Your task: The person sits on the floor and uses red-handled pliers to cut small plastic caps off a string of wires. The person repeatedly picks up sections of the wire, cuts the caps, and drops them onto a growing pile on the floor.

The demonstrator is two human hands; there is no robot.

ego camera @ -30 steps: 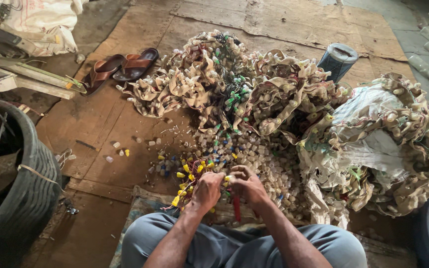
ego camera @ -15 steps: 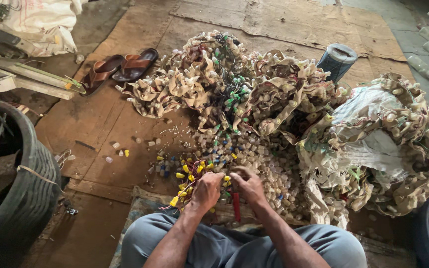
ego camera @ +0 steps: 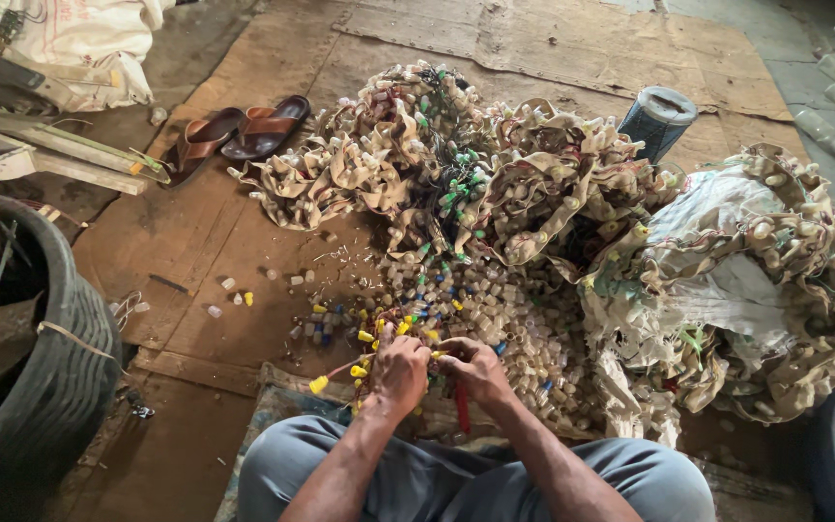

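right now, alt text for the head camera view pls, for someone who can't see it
A seated person's left hand and right hand work together on a strand of small yellow-capped pieces, at the edge of a big heap of tangled tan strips studded with small caps. Brown sandals lie on the cardboard floor; a tyre sits left.

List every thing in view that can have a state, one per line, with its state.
left hand: closed on a bundle of yellow-capped pieces
right hand: gripping a red-handled tool
tangled strips: heaped on the floor
loose small caps: spread in a pile before the hands
sandals: off, lying side by side
dark cylinder: upright
white sack: slumped, draped with strips
tyre: lying flat, scrap inside
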